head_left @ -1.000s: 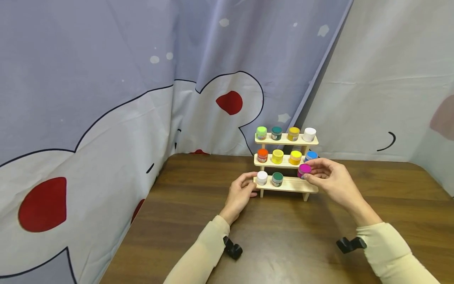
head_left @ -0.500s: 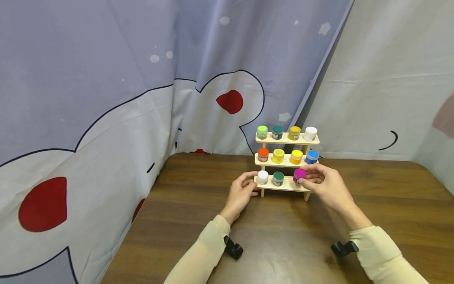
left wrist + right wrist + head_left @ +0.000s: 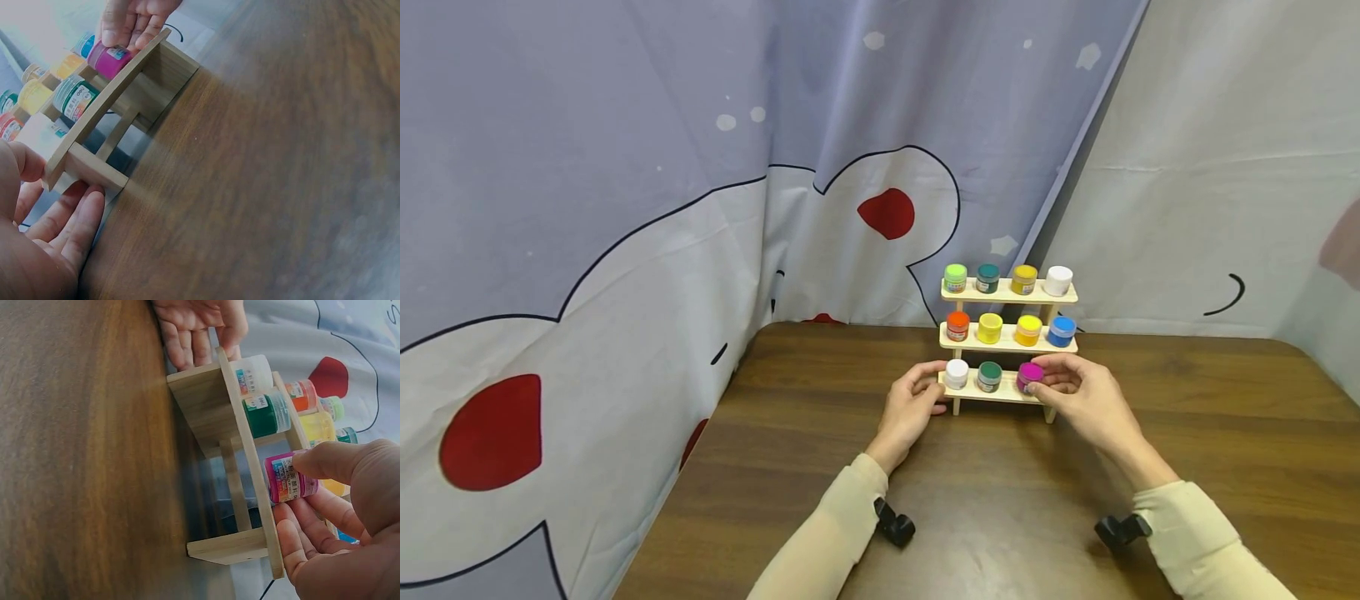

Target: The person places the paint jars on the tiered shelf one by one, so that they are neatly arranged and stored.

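A three-tier wooden rack (image 3: 1003, 396) with small paint jars stands on the table. My right hand (image 3: 1088, 398) pinches a magenta paint jar (image 3: 286, 477) between thumb and fingers, its base at the lowest tier. To the left on that tier sit a dark green jar (image 3: 989, 377) and a white jar (image 3: 957, 374). My left hand (image 3: 910, 408) holds the left end of the lowest tier. In the left wrist view its thumb (image 3: 30, 161) lies at the board's end beside the white jar, and its fingers (image 3: 78, 225) are by the leg.
On the middle tier stand a red jar (image 3: 957, 326), two yellow jars and a blue jar (image 3: 1061, 331). Light green, teal, ochre and white jars line the top tier (image 3: 1000, 296). A patterned curtain (image 3: 850, 167) hangs behind the brown wooden table (image 3: 820, 375).
My right hand has moved left and slightly down with the magenta jar, bringing it onto the lowest tier near the green jar. The blue jar is now uncovered. My left hand has stayed put.
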`<state>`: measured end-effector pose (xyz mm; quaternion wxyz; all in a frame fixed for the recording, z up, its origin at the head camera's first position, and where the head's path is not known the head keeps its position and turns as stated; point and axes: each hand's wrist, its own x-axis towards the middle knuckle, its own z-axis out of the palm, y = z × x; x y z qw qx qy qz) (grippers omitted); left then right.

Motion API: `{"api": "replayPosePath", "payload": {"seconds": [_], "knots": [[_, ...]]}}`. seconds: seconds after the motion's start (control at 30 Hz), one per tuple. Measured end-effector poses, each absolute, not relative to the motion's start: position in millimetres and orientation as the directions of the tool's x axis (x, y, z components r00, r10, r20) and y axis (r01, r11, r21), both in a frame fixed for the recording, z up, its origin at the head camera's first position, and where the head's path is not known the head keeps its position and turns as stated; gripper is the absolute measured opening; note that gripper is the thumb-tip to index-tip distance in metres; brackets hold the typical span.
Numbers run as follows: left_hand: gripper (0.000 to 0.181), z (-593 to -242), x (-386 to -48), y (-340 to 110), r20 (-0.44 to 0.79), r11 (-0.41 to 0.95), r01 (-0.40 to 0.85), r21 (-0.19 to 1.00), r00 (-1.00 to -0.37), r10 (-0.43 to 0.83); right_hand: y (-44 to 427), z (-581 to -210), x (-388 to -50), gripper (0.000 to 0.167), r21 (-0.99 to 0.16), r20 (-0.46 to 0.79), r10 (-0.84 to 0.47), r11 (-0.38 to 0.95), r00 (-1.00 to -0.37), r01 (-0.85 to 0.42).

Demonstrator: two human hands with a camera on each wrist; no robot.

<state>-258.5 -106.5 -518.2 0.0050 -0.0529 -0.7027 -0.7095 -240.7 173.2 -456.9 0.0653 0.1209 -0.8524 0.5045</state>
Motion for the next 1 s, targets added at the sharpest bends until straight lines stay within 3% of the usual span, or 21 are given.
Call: {"api": "replayPosePath", "payload": {"seconds": [1.0], "knots": [[0.039, -518.8, -258.3, -107.2, 0.072, -0.012, 0.072, 0.997, -0.995, 0.069, 169.2, -465.3, -241.4, 0.038, -0.823, 0.225, -0.098, 0.514, -0.969, -0.243]]}}
